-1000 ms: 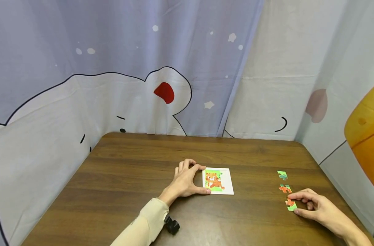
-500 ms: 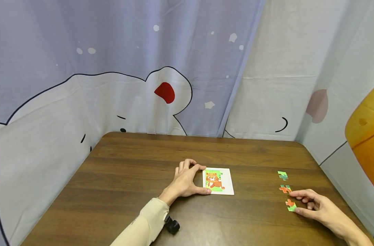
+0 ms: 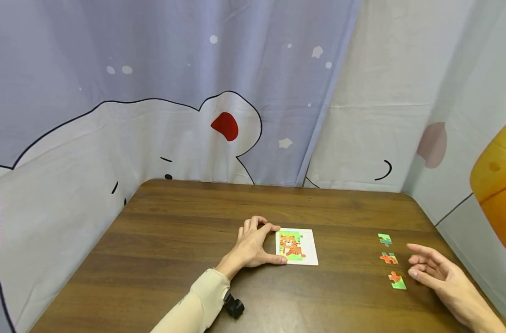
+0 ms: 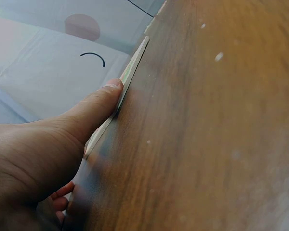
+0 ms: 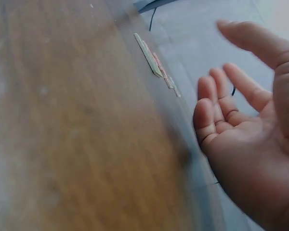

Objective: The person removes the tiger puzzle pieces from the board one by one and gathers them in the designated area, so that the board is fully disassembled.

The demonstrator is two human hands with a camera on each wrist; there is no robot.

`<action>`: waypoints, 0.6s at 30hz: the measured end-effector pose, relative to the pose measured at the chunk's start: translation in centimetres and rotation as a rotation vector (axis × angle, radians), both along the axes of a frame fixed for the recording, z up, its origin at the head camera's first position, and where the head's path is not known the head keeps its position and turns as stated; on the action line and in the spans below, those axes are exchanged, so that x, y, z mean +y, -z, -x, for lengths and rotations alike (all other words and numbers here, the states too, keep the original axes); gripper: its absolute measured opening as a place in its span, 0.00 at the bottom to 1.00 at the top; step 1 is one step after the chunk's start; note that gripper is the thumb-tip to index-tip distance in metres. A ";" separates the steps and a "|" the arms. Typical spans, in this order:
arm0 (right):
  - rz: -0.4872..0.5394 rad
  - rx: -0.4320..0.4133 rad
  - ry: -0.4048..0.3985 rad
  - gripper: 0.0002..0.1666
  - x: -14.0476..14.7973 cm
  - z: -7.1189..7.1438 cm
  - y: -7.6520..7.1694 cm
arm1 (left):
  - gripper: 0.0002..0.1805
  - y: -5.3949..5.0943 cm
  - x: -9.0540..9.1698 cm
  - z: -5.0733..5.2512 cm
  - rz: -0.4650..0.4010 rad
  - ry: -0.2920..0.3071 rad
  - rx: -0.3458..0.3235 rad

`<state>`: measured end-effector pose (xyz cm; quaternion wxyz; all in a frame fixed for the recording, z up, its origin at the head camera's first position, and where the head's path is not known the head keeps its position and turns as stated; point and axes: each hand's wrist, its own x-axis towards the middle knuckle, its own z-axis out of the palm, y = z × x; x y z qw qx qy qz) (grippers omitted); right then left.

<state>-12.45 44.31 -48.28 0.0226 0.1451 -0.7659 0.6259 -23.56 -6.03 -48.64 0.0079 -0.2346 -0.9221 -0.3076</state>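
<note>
My left hand (image 3: 249, 245) holds the left side of a white puzzle board (image 3: 310, 252), index finger at the far left corner and thumb at the near one. In the left wrist view the thumb (image 4: 98, 106) lies over the board's edge. A tiger picture (image 3: 291, 246) fills the board's left part; white shows on the right. Three loose puzzle pieces lie in a column at the right: a green-blue one (image 3: 385, 239), an orange one (image 3: 388, 258) and an orange-green one (image 3: 397, 280). Just right of them my right hand (image 3: 440, 275) hovers, fingers loosely bent, holding nothing.
Everything lies on a brown wooden table (image 3: 173, 231). Printed curtains (image 3: 173, 138) stand along its back and sides. A small black device (image 3: 234, 305) is strapped at the left wrist.
My right hand has let go of the nearest puzzle piece and drawn back to the right, its thumb and index finger now apart from the pieces. The left hand stays on the board.
</note>
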 end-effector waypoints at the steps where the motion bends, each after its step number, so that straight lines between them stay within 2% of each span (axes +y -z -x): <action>1: 0.035 0.005 -0.003 0.36 -0.1 0.1 -0.2 | 0.50 0.0 0.0 0.0 0.001 0.000 0.000; 6: 0.109 0.074 -0.014 0.40 -1.3 0.9 -2.2 | 0.50 0.1 0.0 -0.1 -0.001 -0.001 0.003; 12: 0.040 0.126 -0.008 0.44 -2.8 2.0 -4.8 | 0.51 0.0 -0.1 -0.1 -0.010 0.000 0.006; 18: 0.040 0.146 -0.036 0.45 -4.5 3.2 -6.2 | 0.51 0.1 0.0 0.0 0.001 -0.001 0.007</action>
